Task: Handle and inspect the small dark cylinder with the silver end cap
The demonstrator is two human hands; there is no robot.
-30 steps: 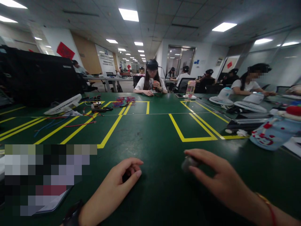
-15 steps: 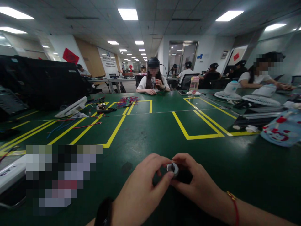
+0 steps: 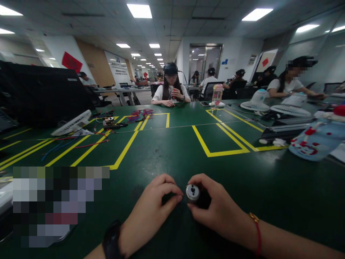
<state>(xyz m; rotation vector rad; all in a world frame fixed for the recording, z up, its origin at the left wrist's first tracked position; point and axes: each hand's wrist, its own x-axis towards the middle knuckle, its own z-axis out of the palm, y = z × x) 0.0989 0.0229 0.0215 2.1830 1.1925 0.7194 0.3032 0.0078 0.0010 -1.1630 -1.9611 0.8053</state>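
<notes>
A small silver metal cylinder (image 3: 192, 193), which looks like a small motor, has dark holes in the end face turned toward me. My right hand (image 3: 215, 201) holds it between thumb and fingers, just above the green table. Just left of the cylinder, my left hand (image 3: 153, 208) has its thumb and index fingertips pinched together, apart from the metal. Whether something tiny sits in that pinch I cannot see.
The green table (image 3: 151, 151) carries yellow tape lines. At left lie wires (image 3: 140, 115), a white fan (image 3: 72, 124) and a black case (image 3: 40, 86). On the right stand a blue bottle (image 3: 312, 140) and more fans (image 3: 256, 102). A person (image 3: 170, 90) sits opposite.
My left hand has come off the metal cylinder and moved slightly left. The right hand keeps the cylinder, whose face now shows more fully. The whole view has shifted a little.
</notes>
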